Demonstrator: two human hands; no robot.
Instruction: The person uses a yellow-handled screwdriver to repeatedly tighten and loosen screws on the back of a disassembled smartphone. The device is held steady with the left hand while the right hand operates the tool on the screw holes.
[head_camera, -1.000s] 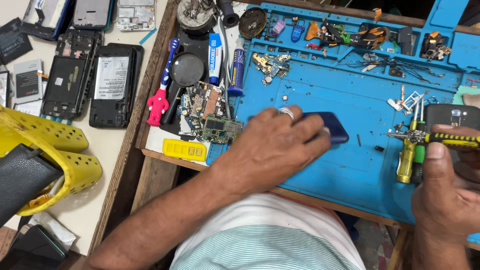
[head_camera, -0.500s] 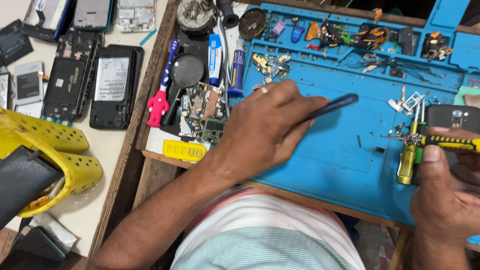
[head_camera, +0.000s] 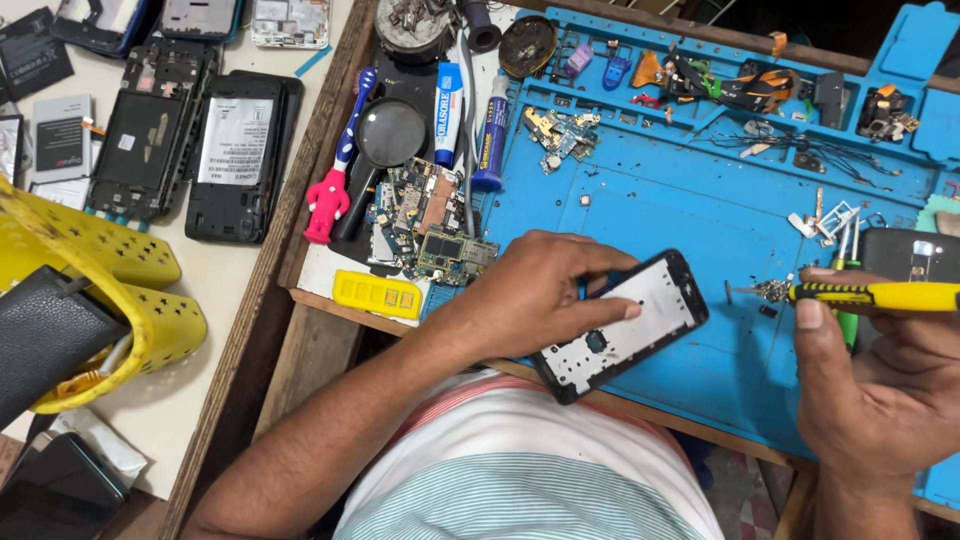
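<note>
1. Blue silicone repair mat (head_camera: 700, 230) w/ moulded compartments along its far edge; covers the wooden bench on the right and carries small screws, flex parts and metal bits.
2. Yellow perforated plastic basket (head_camera: 120, 290), far left, w/ a black pouch (head_camera: 45, 335) lying in it.
3. Two opened black phone bodies (head_camera: 195, 150), backs off, side by side on the pale table left of the bench.
4. Left hand (head_camera: 530, 295): fingers closed around the black rectangular phone frame w/ white inner plate (head_camera: 625, 325), thumb on top near its upper edge. Frame is tilted, lower corner over the mat's near edge, approx. centre of view.
5. Right hand (head_camera: 880, 390): fingers curled, thumb and forefinger pinching the yellow-and-black-handled screwdriver (head_camera: 865, 295); shaft lies horizontal, tip pointing left towards the frame but apart from it.
6. Black round magnifying glass (head_camera: 385, 140), beside the pink-and-blue toothbrush (head_camera: 335, 170), left of the mat.
7. Pile of green circuit boards (head_camera: 435, 220), just left of the left hand.
8. Yellow flat SIM-type tray (head_camera: 378, 293), at the bench's near-left corner.
</note>
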